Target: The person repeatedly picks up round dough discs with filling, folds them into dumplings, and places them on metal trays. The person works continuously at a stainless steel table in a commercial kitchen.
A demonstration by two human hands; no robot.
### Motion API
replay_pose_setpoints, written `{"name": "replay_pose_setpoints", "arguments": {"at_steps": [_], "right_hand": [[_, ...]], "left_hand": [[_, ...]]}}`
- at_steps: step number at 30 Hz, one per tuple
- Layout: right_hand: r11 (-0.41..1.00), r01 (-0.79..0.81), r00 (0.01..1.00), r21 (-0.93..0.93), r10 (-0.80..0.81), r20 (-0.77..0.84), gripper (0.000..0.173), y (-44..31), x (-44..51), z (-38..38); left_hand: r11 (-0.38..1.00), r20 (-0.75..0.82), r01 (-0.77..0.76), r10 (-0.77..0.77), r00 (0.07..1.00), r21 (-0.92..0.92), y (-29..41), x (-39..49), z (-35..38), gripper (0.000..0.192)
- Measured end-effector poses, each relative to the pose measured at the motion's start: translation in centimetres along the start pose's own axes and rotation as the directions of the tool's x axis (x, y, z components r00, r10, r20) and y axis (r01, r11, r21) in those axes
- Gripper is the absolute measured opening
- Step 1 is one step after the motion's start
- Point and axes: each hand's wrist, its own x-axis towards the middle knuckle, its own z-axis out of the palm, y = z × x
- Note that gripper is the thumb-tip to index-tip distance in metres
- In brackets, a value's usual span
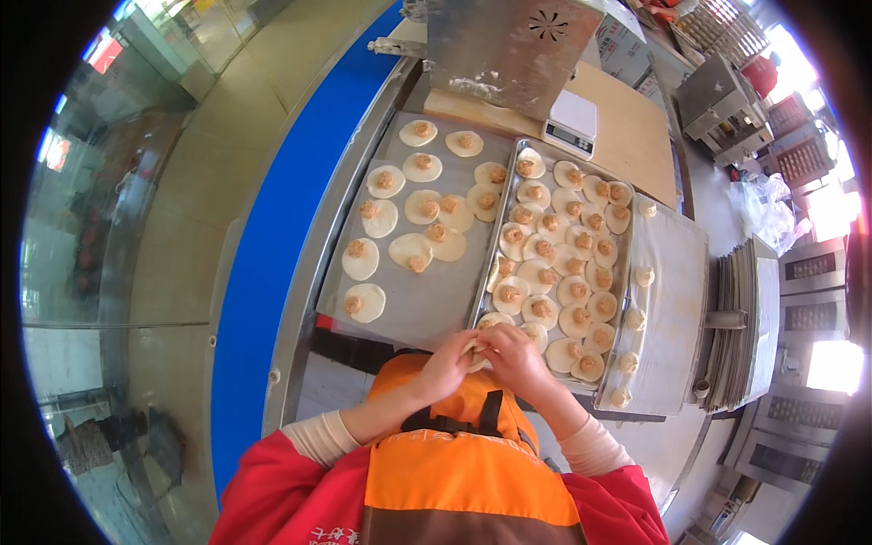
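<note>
My left hand [448,366] and my right hand [511,354] meet at the near edge of the metal tray, both holding one piece of dough [477,353]. Fingers hide most of it, and any filling inside cannot be seen. Just beyond my hands, the metal tray [503,204] bears many flat dough rounds [572,289], each with a lump of orange-brown filling. More filled rounds [364,303] lie on a grey sheet [436,306] to the left, some overlapping. Several closed, pleated buns [636,319] stand in a row on a covered tray [671,306] at the right.
A white digital scale [572,119] sits behind the tray, beside a large floured metal machine [507,51]. At the right is a stack of thin boards or trays [739,327]. A blue strip [272,231] edges the left side. Another person in red [761,73] is far off.
</note>
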Motion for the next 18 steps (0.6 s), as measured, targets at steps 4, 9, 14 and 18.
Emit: {"name": "replay_pose_setpoints", "arguments": {"at_steps": [4, 9, 14, 18], "right_hand": [[0.992, 0.082, 0.996, -0.091, -0.084, -0.011, 0.021, -0.3, -0.3, -0.4], [0.997, 0.033, 0.996, -0.065, -0.038, -0.082, 0.019, 0.6, -0.1, -0.4], [0.987, 0.108, 0.990, -0.119, -0.117, -0.078, 0.017, -0.1, -0.2, -1.3], [0.995, 0.064, 0.997, -0.074, -0.067, -0.033, 0.017, 0.2, -0.2, -0.9]], "left_hand": [[0.994, 0.205, 0.105, -0.112, 0.972, 0.045, 1.5, 1.5, -0.9, 0.023], [0.595, 0.325, 0.516, -0.404, 0.855, -0.616, 3.2, 1.6, -1.3, 0.040], [0.668, 0.093, 0.392, -0.437, 0.894, -0.632, 2.2, 0.6, 1.5, 0.044], [0.773, 0.053, 0.278, -0.303, 0.951, -0.571, 0.9, 0.3, 1.3, 0.042]]}}
